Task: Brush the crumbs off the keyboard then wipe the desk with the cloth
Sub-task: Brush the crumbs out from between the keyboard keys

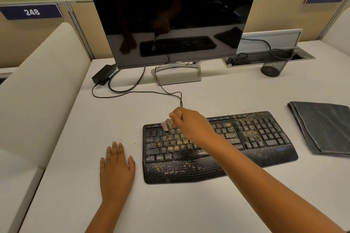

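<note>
A black keyboard [265, 138] lies on the white desk [189, 213], strewn with tan crumbs over its keys and palm rest. My right hand [191, 126] grips a small brush [166, 126] whose bristles touch the keyboard's upper left keys. My left hand [116, 170] rests flat on the desk, fingers straight, just left of the keyboard. A few crumbs [130, 141] lie on the desk between that hand and the keyboard. A folded dark grey cloth [322, 126] lies to the right of the keyboard.
A dark monitor [174, 15] on a silver stand [178, 75] is behind the keyboard. Black cables [132, 91] and a power adapter [103, 74] lie at the back left. A black mesh cup [274, 64] stands at the back right by a cable tray [265, 58].
</note>
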The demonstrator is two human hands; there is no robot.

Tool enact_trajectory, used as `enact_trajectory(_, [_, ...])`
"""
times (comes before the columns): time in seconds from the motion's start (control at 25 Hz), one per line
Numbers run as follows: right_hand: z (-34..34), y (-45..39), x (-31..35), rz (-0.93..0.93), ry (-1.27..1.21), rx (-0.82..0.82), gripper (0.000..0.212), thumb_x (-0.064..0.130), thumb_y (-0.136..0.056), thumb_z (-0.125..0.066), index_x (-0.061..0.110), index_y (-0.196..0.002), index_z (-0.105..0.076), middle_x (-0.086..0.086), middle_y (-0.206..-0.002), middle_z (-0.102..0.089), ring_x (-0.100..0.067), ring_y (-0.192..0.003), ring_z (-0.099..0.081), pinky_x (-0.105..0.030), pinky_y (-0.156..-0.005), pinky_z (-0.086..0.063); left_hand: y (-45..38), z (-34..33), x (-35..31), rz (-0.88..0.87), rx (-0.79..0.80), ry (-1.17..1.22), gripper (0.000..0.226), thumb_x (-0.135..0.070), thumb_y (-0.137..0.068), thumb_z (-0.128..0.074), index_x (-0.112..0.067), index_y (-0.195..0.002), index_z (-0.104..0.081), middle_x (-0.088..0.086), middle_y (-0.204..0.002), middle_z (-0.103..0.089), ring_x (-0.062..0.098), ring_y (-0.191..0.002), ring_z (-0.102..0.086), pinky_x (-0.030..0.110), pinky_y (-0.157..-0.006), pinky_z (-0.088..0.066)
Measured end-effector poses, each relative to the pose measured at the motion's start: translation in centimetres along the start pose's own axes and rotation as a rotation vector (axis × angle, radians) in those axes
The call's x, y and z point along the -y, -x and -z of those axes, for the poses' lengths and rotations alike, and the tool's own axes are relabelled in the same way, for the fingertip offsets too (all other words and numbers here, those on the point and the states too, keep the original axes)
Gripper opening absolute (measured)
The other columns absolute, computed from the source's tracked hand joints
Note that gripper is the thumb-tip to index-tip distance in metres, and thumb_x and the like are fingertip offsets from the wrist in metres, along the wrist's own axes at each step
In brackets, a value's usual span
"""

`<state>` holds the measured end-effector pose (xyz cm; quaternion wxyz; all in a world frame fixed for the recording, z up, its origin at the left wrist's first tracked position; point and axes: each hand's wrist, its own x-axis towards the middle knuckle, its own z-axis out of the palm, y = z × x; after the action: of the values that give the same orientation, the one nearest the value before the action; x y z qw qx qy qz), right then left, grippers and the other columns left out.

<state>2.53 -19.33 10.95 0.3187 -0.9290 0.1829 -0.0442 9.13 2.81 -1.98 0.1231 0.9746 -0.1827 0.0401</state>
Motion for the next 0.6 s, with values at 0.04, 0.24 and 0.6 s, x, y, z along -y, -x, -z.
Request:
enact_trajectory(0.04, [-0.1, 0.0, -0.1, 0.004, 0.018, 0.007, 0.036, 0.040, -0.100, -0.033, 0.015, -0.098, -0.059, -0.003, -0.089, -0.069, -0.022, -0.083, -0.063, -0.039, -0.078, -0.051, 0.0, 0.0, 0.0, 0.002, 0.003, 0.001, 0.071, -0.044, -0.085, -0.013, -0.005, -0.142, -0.030, 0.012, -0.150, -0.027, 0.026, -0.140, -0.022, 0.042, -0.113, -0.014])
enact_trajectory(0.24, [0.2, -0.4, 0.2, -0.003, -0.024, -0.024, 0.037, 0.042, -0.100, -0.033, 0.015, -0.090, -0.057, -0.002, -0.088, -0.069, -0.021, -0.082, -0.063, -0.039, -0.078, -0.051, 0.0, 0.0, 0.0, 0.004, 0.002, 0.009, 0.068, -0.041, -0.086, -0.019, -0.004, -0.141, -0.032, 0.013, -0.149, -0.028, 0.027, -0.139, -0.023, 0.044, -0.113, -0.015])
enact_trajectory(0.6, [0.5, -1.4, 2.6, 0.005, 0.163, 0.005, 0.036, 0.042, -0.101, -0.026, 0.019, -0.082, -0.045, -0.002, -0.087, -0.067, -0.020, -0.076, -0.055, -0.030, -0.065, -0.039, 0.1, 0.1, -0.1, 0.002, -0.001, 0.001, 0.069, -0.043, -0.086, -0.016, -0.005, -0.142, -0.029, 0.012, -0.150, -0.026, 0.026, -0.140, -0.021, 0.042, -0.113, -0.013])
